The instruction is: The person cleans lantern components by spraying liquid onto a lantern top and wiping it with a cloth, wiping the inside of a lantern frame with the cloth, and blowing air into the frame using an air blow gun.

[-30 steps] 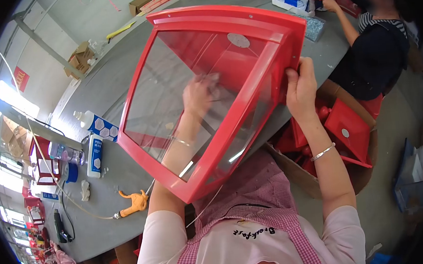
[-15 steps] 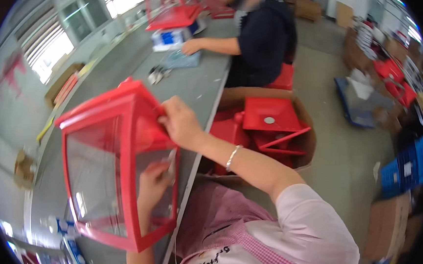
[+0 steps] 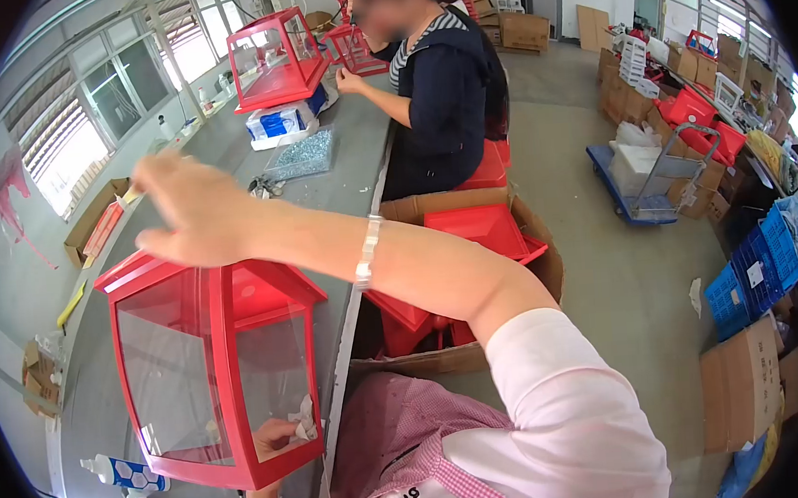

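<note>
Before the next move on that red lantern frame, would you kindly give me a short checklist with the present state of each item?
1. Red lantern frame stands upright on the grey table: ok.
2. Left hand is inside the frame behind the clear panel, with something white at its fingers: ok; whether it grips cannot tell.
3. Right hand is on the frame: not ok, it is raised above the roof with fingers spread, holding nothing.
4. Frame sits well in from the table edge: not ok, its near corner is close to the edge.
5. Co-worker's hand is apart from this frame: ok.
6. Clear panel is fully seated in the frame: cannot tell.
</note>
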The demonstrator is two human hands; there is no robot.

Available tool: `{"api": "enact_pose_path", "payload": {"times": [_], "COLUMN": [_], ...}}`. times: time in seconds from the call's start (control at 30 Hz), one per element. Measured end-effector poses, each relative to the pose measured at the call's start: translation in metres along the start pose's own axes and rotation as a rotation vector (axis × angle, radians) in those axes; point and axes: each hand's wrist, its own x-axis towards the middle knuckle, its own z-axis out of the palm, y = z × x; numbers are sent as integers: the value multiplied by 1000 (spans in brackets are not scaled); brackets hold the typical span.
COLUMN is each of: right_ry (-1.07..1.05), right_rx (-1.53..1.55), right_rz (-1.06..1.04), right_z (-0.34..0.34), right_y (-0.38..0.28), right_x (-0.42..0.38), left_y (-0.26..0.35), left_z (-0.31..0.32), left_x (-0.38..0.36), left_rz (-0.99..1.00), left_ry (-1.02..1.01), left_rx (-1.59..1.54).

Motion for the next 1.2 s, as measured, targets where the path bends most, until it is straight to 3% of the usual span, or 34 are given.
{"api": "enact_pose_path", "payload": {"times": [0.1,0.13,0.2,0.33,0.5,0.57,0.63,0.7,0.73,0.77,0.83,0.93,1.0,1.2], "right_ry": [-326,-329,-545,-548,-558,-476,-433,-153,-10,-4,306,367,336,287], "right_rx": [-443,-442,-621,-583,-568,-528,-518,-376,-299,-304,-110,-60,38,29], "right_rz": [29,27,-8,80,11,-66,-100,-139,-163,-169,-219,-197,-2,66], "right_z": [45,56,74,96,109,105,97,86,83,83,86,102,101,74], "right_y": [-16,-17,-18,-6,-1,-4,-3,-10,-14,-15,-10,10,22,43], "right_x": [30,34,41,56,59,59,56,49,46,39,17,-17,-35,-90], "left_y": [7,8,9,2,-9,-10,-20,-16,-4,4,-14,-18,-23,-23], "left_z": [6,8,8,2,0,-2,-23,-35,-41,-49,-100,-119,-118,-94], "left_x": [-4,-6,-7,-6,-9,-6,-7,-9,-14,-16,-24,-32,-30,-16], "left_rz": [14,18,4,4,119,174,148,136,136,140,155,134,156,166], "left_ry": [19,30,36,12,4,29,54,60,247,437,496,569,592,619], "left_rx": [39,59,43,12,27,34,313,449,560,669,972,1153,1148,1245]}}
